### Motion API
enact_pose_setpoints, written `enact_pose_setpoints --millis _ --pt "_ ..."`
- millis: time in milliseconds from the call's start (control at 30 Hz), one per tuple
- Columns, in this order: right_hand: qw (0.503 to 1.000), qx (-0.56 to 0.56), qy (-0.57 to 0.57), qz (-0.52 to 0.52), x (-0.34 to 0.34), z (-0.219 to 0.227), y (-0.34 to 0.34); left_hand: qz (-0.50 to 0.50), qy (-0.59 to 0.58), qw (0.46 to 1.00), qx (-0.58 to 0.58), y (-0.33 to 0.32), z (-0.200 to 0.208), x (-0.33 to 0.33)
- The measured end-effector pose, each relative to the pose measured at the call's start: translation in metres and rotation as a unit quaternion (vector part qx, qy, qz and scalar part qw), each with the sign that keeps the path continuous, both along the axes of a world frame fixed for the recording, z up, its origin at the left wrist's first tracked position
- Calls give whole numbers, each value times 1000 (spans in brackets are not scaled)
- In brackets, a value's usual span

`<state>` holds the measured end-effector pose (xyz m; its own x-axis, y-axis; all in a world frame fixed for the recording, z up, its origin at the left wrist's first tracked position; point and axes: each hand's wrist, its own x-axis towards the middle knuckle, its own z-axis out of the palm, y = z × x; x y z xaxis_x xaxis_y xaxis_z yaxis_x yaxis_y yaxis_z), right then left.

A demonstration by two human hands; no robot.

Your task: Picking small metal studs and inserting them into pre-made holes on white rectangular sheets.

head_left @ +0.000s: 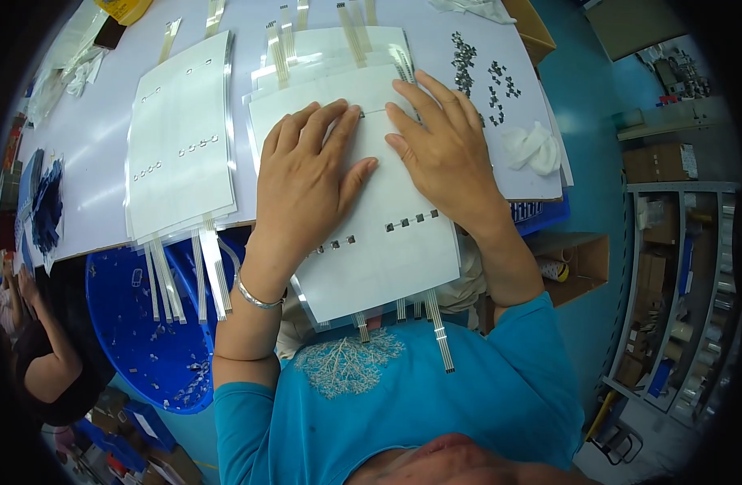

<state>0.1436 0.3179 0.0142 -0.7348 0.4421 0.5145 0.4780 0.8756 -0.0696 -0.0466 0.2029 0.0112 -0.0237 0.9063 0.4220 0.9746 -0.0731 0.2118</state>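
Observation:
A white sheet with clear film edges (379, 271) lies in front of me, its near end hanging past the table edge toward my chest. Flat striped ribbon tails (442, 343) stick out from that end, and small dark squares (403, 222) sit in rows across it. My left hand (306, 166) rests on the sheet's left side, fingers extended, index fingertip beside a small dark square near the upper row. Fingers spread, my right hand (443, 145) lies over the right side. Neither hand holds anything visible. More layered sheets (330, 44) with ribbon tails lie beyond and beneath.
Another sheet stack (181, 113) lies left, its tails hanging over a blue tub (128, 331) with scraps. Loose black pieces (463, 61) and a white cloth (534, 149) are at right. A cardboard box (585, 263) sits below; another person's arm (52, 327) shows at far left.

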Motion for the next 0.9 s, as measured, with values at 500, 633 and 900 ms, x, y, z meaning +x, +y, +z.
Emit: enact_pose_setpoints --millis 500,633,900 --pt "968 -68 216 -106 107 3 -16 -26 29 999 -21 15 20 1" --pt "959 -84 212 -170 128 4 -23 -23 63 998 7 21 16 4" --pt "963 -84 236 -97 112 7 -19 -27 97 995 -4 25 15 8"
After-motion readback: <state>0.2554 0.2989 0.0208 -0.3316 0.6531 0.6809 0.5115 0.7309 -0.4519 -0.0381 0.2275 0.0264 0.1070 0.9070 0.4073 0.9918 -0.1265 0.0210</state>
